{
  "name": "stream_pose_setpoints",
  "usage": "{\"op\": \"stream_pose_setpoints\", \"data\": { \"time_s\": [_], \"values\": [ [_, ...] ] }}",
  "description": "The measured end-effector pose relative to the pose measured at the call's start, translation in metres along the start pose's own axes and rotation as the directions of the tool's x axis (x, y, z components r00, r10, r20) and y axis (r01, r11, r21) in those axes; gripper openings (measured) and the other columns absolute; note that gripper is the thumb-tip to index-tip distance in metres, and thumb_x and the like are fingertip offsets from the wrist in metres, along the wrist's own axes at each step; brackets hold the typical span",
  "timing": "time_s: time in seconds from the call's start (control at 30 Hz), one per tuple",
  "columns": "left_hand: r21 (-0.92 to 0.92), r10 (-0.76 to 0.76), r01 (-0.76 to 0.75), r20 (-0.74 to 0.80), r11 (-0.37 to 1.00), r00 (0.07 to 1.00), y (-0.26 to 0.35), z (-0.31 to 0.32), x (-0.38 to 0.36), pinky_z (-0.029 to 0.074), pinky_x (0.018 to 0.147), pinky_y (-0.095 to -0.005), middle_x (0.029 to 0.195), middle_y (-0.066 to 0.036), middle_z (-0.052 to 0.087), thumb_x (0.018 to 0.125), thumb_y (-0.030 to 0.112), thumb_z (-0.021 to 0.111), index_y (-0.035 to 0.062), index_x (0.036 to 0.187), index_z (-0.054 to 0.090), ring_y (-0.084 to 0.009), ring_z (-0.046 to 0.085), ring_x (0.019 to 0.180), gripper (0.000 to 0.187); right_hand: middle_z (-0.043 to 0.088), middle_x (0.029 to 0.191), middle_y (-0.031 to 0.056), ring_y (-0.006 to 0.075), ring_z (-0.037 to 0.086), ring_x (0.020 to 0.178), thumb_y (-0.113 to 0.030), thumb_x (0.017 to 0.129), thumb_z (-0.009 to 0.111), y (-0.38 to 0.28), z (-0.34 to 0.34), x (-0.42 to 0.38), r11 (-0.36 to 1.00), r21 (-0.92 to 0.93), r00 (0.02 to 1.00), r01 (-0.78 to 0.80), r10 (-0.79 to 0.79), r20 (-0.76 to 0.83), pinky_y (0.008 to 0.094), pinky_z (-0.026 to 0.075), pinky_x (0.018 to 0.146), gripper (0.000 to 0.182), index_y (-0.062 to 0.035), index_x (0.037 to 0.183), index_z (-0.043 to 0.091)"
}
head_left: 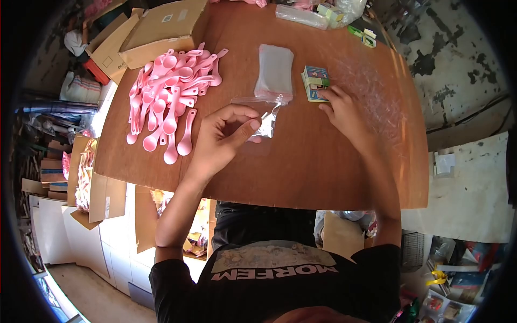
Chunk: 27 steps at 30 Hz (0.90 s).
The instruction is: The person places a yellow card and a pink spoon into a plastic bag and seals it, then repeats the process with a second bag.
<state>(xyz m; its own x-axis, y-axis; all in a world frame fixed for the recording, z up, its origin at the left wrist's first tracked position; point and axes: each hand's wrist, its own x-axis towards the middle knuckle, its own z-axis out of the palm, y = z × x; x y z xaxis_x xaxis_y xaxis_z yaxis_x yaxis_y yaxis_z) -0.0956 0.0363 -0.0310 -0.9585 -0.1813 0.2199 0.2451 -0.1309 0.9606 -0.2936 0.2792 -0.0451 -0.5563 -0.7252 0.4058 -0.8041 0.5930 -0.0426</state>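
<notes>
My left hand [229,132] is closed, pinching a small clear plastic bag [267,125] between thumb and fingers above the table. The bag's film catches bright light. My right hand [344,112] rests its fingertips at the near right corner of a small stack of printed cards [315,81], a pale band across it. Thumb and fingers are apart there. Just beyond the held bag lies a flat stack of clear plastic bags [274,70]. Left of my left hand spreads a heap of pink plastic spoons [175,89], with a single spoon [186,134] at its near edge.
The brown wooden table [301,177] has a curved-looking near edge close to my body. A cardboard box [167,32] stands at the back left. Clear plastic packs [302,17] and a green item [355,31] lie along the far edge. Crinkled clear film [371,91] covers the right side.
</notes>
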Motion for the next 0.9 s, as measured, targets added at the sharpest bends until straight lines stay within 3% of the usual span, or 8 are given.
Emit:
{"op": "stream_pose_setpoints", "data": {
  "time_s": [0.17,0.33,0.4,0.53,0.67,0.73,0.83,0.9],
  "values": [
    [-0.093,-0.063,0.048,-0.166,0.995,0.984,-0.003,0.004,-0.006,0.056,0.069,-0.0251,0.089,-0.005,0.069,0.093,0.010,0.065,-0.0012,0.105,0.064,-0.0102,0.065,0.077,0.017,0.064,0.086,0.0052,0.0287,0.064,0.082,-0.012,0.081,0.070,0.002,0.000,-0.009,0.997,0.076,0.997,0.017,-0.011,-0.081,0.0402,0.053,0.071,0.009,-0.0084,0.089,0.069],
    [-0.133,-0.139,0.118,-0.156,0.984,0.978,-0.011,-0.004,-0.008,0.053,0.068,-0.0217,0.088,-0.004,0.069,0.093,0.013,0.066,-0.0016,0.104,0.066,-0.0083,0.064,0.076,0.018,0.067,0.083,0.0069,0.0267,0.066,0.076,-0.010,0.082,0.071,-0.041,-0.052,-0.008,0.998,0.065,0.978,-0.024,0.037,-0.205,0.0362,0.053,0.068,0.008,-0.0060,0.088,0.069],
    [-0.118,-0.168,0.152,-0.147,0.981,0.975,-0.012,-0.005,-0.010,0.052,0.068,-0.0208,0.088,-0.004,0.069,0.092,0.013,0.067,-0.0019,0.103,0.067,-0.0075,0.064,0.076,0.018,0.069,0.085,0.0099,0.0214,0.067,0.075,-0.006,0.084,0.070,-0.062,-0.069,-0.012,0.875,0.485,0.905,0.002,0.205,-0.373,0.0299,0.053,0.067,0.009,-0.0023,0.092,0.069],
    [-0.034,-0.171,0.169,-0.087,0.985,0.981,-0.016,0.007,-0.013,0.052,0.068,-0.0220,0.088,-0.003,0.069,0.092,0.010,0.067,-0.0026,0.101,0.069,-0.0050,0.062,0.076,0.016,0.071,0.084,0.0064,0.0109,0.066,0.074,-0.004,0.086,0.069,-0.092,-0.087,-0.016,0.653,0.756,0.908,0.050,0.286,-0.307,0.0244,0.051,0.067,0.010,0.0003,0.095,0.069],
    [-0.032,-0.143,0.142,-0.019,0.989,0.990,-0.010,0.019,-0.022,0.053,0.066,-0.0228,0.085,-0.003,0.069,0.092,0.007,0.066,-0.0031,0.099,0.070,-0.0061,0.063,0.075,0.013,0.071,0.083,0.0045,0.0084,0.064,0.074,-0.005,0.086,0.070,-0.103,-0.085,-0.006,0.644,0.759,0.893,0.096,0.280,-0.351,0.0229,0.049,0.064,0.010,-0.0007,0.095,0.069],
    [0.079,-0.095,0.097,-0.029,0.992,0.995,-0.006,0.017,-0.024,0.050,0.062,-0.0220,0.079,-0.002,0.069,0.091,0.009,0.067,-0.0032,0.097,0.070,-0.0047,0.061,0.070,0.014,0.070,0.083,0.0036,0.0079,0.062,0.071,-0.007,0.086,0.070,-0.095,-0.084,-0.004,0.664,0.748,0.975,0.006,0.162,-0.152,0.0213,0.046,0.060,0.011,-0.0014,0.096,0.069],
    [0.304,-0.087,0.083,0.001,0.949,0.996,0.002,0.014,-0.028,0.046,0.058,-0.0226,0.072,-0.002,0.068,0.091,0.013,0.068,-0.0036,0.095,0.071,-0.0033,0.057,0.065,0.018,0.070,0.083,0.0023,0.0077,0.060,0.069,-0.007,0.086,0.070,-0.097,-0.085,-0.006,0.724,0.688,0.997,-0.048,0.081,-0.016,0.0211,0.044,0.060,0.010,-0.0024,0.095,0.070],
    [0.293,-0.093,0.081,0.027,0.953,0.995,0.000,0.016,-0.031,0.045,0.057,-0.0236,0.071,-0.003,0.067,0.091,0.015,0.068,-0.0036,0.094,0.071,-0.0033,0.056,0.064,0.019,0.070,0.083,0.0022,0.0075,0.060,0.069,-0.007,0.086,0.070,-0.108,-0.083,-0.010,0.691,0.720,0.997,-0.063,0.082,0.009,0.0211,0.044,0.062,0.009,-0.0027,0.094,0.070]
  ]
}}
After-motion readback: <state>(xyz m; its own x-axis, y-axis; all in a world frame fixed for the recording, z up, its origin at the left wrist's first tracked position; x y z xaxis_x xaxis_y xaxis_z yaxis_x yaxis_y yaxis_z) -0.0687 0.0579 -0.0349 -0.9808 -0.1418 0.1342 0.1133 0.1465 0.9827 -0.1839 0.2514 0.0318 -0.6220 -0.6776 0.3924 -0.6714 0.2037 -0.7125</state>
